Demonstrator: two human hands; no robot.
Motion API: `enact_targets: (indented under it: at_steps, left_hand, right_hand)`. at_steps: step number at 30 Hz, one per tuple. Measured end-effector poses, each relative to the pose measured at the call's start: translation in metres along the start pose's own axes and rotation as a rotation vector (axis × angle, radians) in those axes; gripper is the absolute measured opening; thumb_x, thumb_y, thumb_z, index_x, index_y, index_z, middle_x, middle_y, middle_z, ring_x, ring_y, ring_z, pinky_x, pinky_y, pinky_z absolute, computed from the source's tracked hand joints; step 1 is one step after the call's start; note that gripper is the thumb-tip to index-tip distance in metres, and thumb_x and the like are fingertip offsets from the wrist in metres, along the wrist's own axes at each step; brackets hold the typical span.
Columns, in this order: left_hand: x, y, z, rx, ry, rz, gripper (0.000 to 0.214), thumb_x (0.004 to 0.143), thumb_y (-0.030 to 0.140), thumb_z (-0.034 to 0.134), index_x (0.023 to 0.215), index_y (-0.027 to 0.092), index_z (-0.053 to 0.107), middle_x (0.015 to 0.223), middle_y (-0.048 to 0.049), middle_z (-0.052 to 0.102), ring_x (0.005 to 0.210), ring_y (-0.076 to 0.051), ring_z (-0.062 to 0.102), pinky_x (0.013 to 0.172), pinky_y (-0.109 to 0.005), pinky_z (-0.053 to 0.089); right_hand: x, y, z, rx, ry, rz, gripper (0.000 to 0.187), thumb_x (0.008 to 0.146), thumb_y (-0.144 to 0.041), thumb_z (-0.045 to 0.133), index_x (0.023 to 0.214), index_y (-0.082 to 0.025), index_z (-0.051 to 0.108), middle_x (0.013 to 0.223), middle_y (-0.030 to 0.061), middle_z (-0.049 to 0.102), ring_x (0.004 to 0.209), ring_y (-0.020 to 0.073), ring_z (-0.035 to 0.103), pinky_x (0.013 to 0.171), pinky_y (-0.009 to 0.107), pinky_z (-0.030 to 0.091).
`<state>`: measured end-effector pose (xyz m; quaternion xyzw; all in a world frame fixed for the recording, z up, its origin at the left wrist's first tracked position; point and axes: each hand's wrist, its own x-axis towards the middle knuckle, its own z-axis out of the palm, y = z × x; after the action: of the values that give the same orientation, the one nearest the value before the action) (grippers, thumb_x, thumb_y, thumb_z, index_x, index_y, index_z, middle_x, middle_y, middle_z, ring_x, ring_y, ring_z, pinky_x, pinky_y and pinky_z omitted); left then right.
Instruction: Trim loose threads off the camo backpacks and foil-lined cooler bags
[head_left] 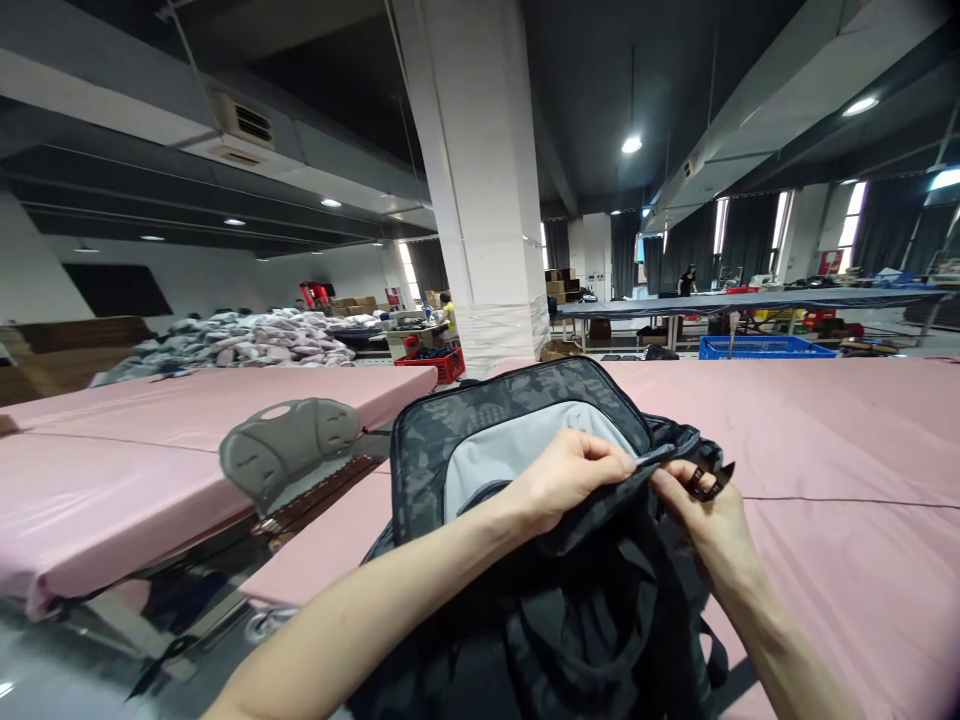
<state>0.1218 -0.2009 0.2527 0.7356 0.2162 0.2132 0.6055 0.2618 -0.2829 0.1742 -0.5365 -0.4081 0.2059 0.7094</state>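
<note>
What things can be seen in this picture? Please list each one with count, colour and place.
backpack: one, dark camouflage with grey lining, on the pink table, open at the top
zipper pull: one, black, at the backpack's right edge
pink table: two, pink covers, front right and left
chair back: one, grey, between the tables
cloth pile: one, grey and pale, far left
pillar: one, white, centre
blue crate: one, blue, far right
red crate: one, red, by the pillar
left hand: one, pinching the backpack's edge
right hand: one, fingers at the zipper pull
</note>
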Motion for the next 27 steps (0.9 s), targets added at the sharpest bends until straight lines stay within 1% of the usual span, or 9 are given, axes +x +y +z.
enact_targets:
  at_steps: [3,7,12,15,17,19,21,23,27]
  left_hand:
    - [-0.002,-0.007,0.002,-0.01,-0.001,0.014,0.026,0.063,0.036,0.065,0.063,0.01,0.062,0.051,0.003,0.048,0.046,-0.005,0.037,0.045,-0.019,0.026]
    - [-0.005,-0.008,0.004,0.086,-0.009,0.041,0.025,0.067,0.035,0.061,0.065,0.01,0.063,0.05,0.0042,0.045,0.044,-0.005,0.033,0.043,-0.019,0.023]
    - [-0.007,0.001,0.007,0.477,0.028,0.292,0.018,0.072,0.027,0.054,0.07,0.012,0.065,0.06,0.0008,0.057,0.056,-0.009,0.046,0.052,-0.019,0.033]
    - [-0.003,0.006,0.008,0.691,0.014,0.355,0.017,0.071,0.022,0.051,0.063,0.013,0.063,0.054,0.0017,0.053,0.054,-0.009,0.044,0.052,-0.02,0.031]
    - [0.002,0.005,0.006,0.639,-0.072,0.291,0.016,0.069,0.022,0.051,0.059,0.013,0.06,0.051,0.0024,0.049,0.051,-0.008,0.042,0.05,-0.021,0.029]
    - [0.006,0.001,0.004,0.429,-0.196,0.183,0.017,0.068,0.024,0.053,0.06,0.012,0.06,0.051,0.0025,0.049,0.05,-0.008,0.041,0.05,-0.021,0.03]
    - [0.008,-0.005,0.002,0.221,-0.271,0.091,0.018,0.068,0.027,0.056,0.063,0.011,0.061,0.053,0.0023,0.05,0.05,-0.007,0.04,0.051,-0.021,0.031]
    - [0.007,-0.009,0.001,0.122,-0.271,0.05,0.018,0.067,0.027,0.058,0.063,0.01,0.061,0.053,0.0023,0.05,0.05,-0.006,0.039,0.052,-0.021,0.03]
    - [0.005,-0.015,0.004,0.084,-0.246,0.032,0.019,0.065,0.028,0.061,0.062,0.009,0.06,0.054,0.0024,0.049,0.051,-0.006,0.037,0.052,-0.021,0.028]
  right_hand:
    - [-0.01,-0.003,-0.001,0.011,-0.033,0.049,0.035,0.068,-0.048,0.068,0.07,-0.015,0.056,0.06,-0.0011,0.049,0.051,0.008,0.038,0.044,0.021,0.03]
    - [-0.02,-0.013,0.003,-0.003,-0.031,0.049,0.036,0.067,-0.047,0.069,0.064,-0.015,0.054,0.056,-0.003,0.043,0.052,0.0075,0.035,0.046,0.021,0.028]
    - [-0.018,-0.024,0.01,-0.024,-0.008,0.048,0.037,0.062,-0.047,0.072,0.058,-0.016,0.052,0.053,-0.0037,0.04,0.049,0.0075,0.03,0.043,0.022,0.024]
    - [-0.017,-0.023,0.007,-0.054,-0.013,0.034,0.035,0.06,-0.043,0.073,0.056,-0.017,0.051,0.052,-0.0044,0.039,0.05,0.0075,0.03,0.044,0.022,0.023]
    - [-0.019,-0.019,0.002,-0.037,-0.034,0.032,0.033,0.063,-0.041,0.072,0.058,-0.017,0.051,0.053,-0.0049,0.038,0.05,0.007,0.029,0.045,0.022,0.022]
    - [-0.021,-0.014,-0.001,0.007,-0.064,0.041,0.032,0.066,-0.041,0.07,0.059,-0.017,0.05,0.053,-0.0053,0.037,0.05,0.0065,0.028,0.045,0.022,0.021]
    - [-0.024,-0.01,-0.004,0.047,-0.09,0.063,0.033,0.066,-0.042,0.07,0.058,-0.017,0.049,0.053,-0.0055,0.037,0.049,0.0062,0.026,0.045,0.022,0.021]
    - [-0.027,-0.008,-0.005,0.069,-0.099,0.078,0.034,0.065,-0.042,0.071,0.058,-0.016,0.05,0.052,-0.0053,0.036,0.049,0.0062,0.026,0.044,0.022,0.02]
    - [-0.029,-0.004,-0.005,0.079,-0.101,0.074,0.034,0.065,-0.041,0.071,0.057,-0.016,0.05,0.052,-0.005,0.036,0.049,0.0065,0.027,0.044,0.022,0.02]
